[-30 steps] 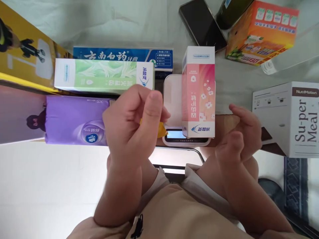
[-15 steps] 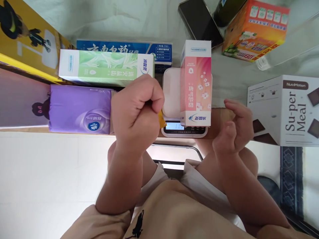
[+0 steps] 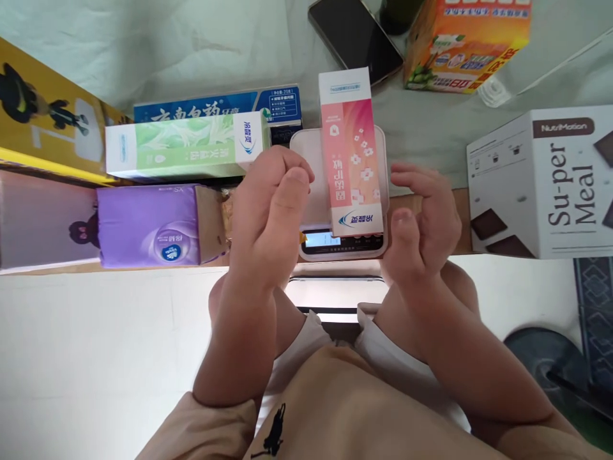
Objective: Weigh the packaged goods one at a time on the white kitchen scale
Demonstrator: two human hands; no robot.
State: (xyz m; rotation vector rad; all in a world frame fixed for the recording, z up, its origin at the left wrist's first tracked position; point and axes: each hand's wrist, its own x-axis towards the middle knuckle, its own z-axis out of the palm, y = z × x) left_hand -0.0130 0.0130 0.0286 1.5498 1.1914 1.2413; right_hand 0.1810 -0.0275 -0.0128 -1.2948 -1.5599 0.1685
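Note:
A pink and white toothpaste box (image 3: 348, 153) lies across the pan of a white kitchen scale (image 3: 306, 191), whose small display is lit. My left hand (image 3: 268, 217) hovers just left of the scale, fingers curled and thumb against them, with nothing visible inside. To the right of the scale, my right hand (image 3: 424, 220) is held with thumb and fingers apart and holds nothing. Neither hand touches the pink box. Partly hidden behind my left hand is a yellow-brown packet (image 3: 227, 214). Beyond that hand lies a green and white toothpaste box (image 3: 191, 147).
At left stand a purple tissue pack (image 3: 148, 223) and a yellow box (image 3: 48, 108). A blue toothpaste box (image 3: 220, 105) lies behind the green one. Farther back are a phone (image 3: 357, 38) and an orange box (image 3: 464, 48). A white meal box (image 3: 565, 185) stands at right.
My left hand has loosened from a fist, its thumb now raised against the fingers. My right hand has come nearer the scale. The view has shifted slightly; the pink box remains on the scale.

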